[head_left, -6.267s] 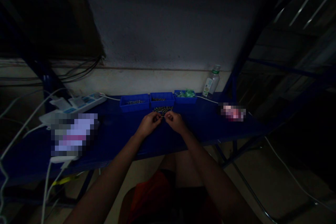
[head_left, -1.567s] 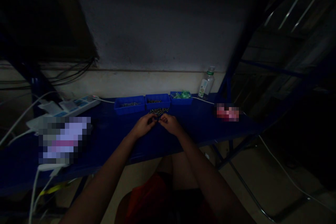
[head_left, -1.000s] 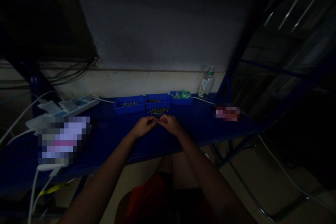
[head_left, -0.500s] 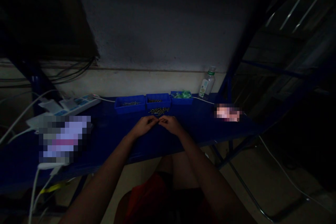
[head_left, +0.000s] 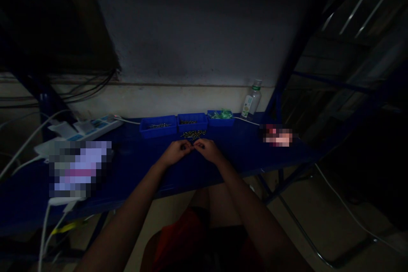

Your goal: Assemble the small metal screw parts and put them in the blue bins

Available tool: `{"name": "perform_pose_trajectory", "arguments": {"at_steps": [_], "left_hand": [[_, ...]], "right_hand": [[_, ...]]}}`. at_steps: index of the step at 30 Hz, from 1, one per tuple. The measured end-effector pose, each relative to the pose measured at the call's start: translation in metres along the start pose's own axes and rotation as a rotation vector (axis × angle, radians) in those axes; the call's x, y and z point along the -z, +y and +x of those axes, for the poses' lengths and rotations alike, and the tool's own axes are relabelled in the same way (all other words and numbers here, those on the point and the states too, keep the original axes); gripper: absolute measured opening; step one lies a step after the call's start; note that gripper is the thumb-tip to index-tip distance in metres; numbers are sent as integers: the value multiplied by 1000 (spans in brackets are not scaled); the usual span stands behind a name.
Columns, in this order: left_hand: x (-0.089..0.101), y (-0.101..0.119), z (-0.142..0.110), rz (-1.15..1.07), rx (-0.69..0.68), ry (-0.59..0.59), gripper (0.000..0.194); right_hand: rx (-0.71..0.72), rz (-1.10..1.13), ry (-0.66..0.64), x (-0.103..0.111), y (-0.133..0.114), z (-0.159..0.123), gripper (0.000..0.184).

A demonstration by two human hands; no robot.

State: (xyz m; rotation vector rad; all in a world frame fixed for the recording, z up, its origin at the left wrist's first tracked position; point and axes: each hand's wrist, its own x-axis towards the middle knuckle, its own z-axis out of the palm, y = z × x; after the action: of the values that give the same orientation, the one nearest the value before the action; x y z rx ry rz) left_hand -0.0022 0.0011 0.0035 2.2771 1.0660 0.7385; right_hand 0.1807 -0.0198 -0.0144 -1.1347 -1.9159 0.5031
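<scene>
My left hand (head_left: 176, 151) and my right hand (head_left: 206, 149) meet fingertip to fingertip above the blue table (head_left: 137, 165). Both are closed in a pinch; whatever is between the fingers is too small and dark to make out. Just beyond them lies a loose pile of small brass-coloured screw-like pieces (head_left: 194, 134). Behind the pile stands a blue bin (head_left: 192, 127) holding similar small pieces. To its left, another blue bin (head_left: 158, 131) contains thin silvery pieces. A third blue bin (head_left: 220, 122) on the right holds crumpled green plastic (head_left: 221, 114).
A clear bottle (head_left: 251, 100) stands against the wall at the back right. On the left are a white power strip (head_left: 95, 126) with plugs and cables, and a blurred-out flat object (head_left: 79, 168). Another blurred object (head_left: 278, 136) lies at the right end.
My fingers have shifted slightly where they meet, with the left thumb and finger forming a rounder loop. The bins and pile stay in place.
</scene>
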Motion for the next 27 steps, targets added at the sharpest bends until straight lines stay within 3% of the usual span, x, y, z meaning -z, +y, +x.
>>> {"name": "perform_pose_trajectory", "arguments": {"at_steps": [10,18,27], "left_hand": [[1,3,1,-45,-15,48,35],[2,3,0,-41,-27,42,32],[1,7,0,-7,-57,57,34]], "right_hand": [[32,-76,-33,1,-2,0,15],[27,-67,17,-1,-1,0,13],[10,-48,-35,2,-5,-2,12]]}}
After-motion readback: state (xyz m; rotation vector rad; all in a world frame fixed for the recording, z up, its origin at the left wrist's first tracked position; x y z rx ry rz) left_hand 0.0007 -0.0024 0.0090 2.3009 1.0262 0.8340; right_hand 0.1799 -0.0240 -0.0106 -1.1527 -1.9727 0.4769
